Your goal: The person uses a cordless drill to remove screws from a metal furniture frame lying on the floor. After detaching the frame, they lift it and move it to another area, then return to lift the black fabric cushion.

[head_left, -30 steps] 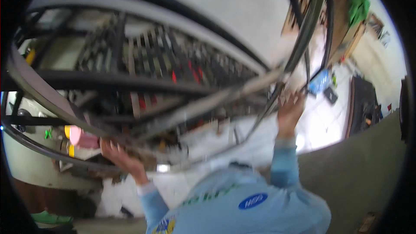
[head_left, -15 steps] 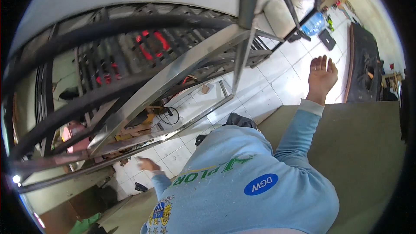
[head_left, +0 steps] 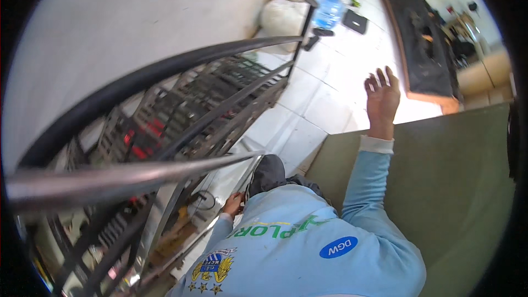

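My right hand [head_left: 383,102] is raised in front of me above the white tiles, its fingers apart and slightly bent, holding nothing. My left hand [head_left: 233,204] hangs low by my dark trousers [head_left: 268,173]. Its fingers show only in part, loosely extended toward the cloth, with no object visible in them. Close on the left stands a dark metal frame with curved bars [head_left: 181,66]. A bare metal tube [head_left: 137,175] of it crosses just ahead of my left arm, apart from the hand.
An olive-green surface [head_left: 440,170] lies right of me. Further off are a black-topped bench [head_left: 421,44], a blue plastic water jug [head_left: 329,11], a flat black object [head_left: 355,22] and a stuffed white sack [head_left: 283,19] on the tiled floor [head_left: 319,104]. Red items [head_left: 144,138] show behind the bars.
The view has shifted, so the frame, jug and bench sit further left. My left hand has come in from the side to beside my trousers. My right hand stays raised.
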Demonstrator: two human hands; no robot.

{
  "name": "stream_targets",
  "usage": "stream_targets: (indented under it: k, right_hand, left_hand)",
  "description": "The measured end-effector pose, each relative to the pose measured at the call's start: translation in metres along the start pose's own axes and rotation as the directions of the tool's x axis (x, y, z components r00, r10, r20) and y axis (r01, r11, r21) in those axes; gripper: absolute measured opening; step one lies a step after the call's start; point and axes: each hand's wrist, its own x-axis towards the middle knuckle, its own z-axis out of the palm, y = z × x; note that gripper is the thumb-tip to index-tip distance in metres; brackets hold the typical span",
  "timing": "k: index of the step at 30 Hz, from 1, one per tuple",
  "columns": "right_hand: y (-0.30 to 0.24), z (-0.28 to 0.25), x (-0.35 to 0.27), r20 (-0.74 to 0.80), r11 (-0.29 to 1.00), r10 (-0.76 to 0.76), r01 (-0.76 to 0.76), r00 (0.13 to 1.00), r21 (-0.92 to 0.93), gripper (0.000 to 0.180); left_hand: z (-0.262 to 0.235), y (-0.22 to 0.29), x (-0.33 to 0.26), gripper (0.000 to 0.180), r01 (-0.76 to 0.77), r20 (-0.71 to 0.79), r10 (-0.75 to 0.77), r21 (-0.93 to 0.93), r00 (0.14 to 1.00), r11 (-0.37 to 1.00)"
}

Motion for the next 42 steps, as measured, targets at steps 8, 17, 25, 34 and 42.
stream_targets:
  k: [8,17,25,34,42]
  right_hand:
    - [0.016,-0.041,0.125,-0.059,0.817,-0.186,0.121,0.981,-0.564,0.03]
    - [0.133,-0.283,0.276,-0.226,0.158,0.244,-0.269,0.943,-0.95,0.047]
    - [0.159,-0.496,0.243,-0.645,0.239,0.221,-0.682,0.731,-0.691,0.039]
    - [0.058,-0.516,0.406,-0.626,0.033,0.257,-0.654,0.736,-0.756,0.037]
    - [-0.06,-0.463,0.709,-0.587,0.379,0.006,-0.546,0.809,-0.748,0.031]
  left_hand:
    - [0.04,0.05,0.098,0.079,0.039,0.186,-0.114,0.364,0.976,0.931]
    - [0.099,0.279,0.178,0.077,-0.068,0.281,-0.105,0.544,0.954,0.837]
    - [0.21,0.506,0.245,0.076,-0.154,0.315,-0.064,0.62,0.947,0.769]
    - [0.407,0.709,0.302,0.075,-0.289,0.369,0.008,0.715,0.929,0.637]
    - [0.55,0.891,0.323,0.069,-0.297,0.297,0.107,0.726,0.949,0.62]
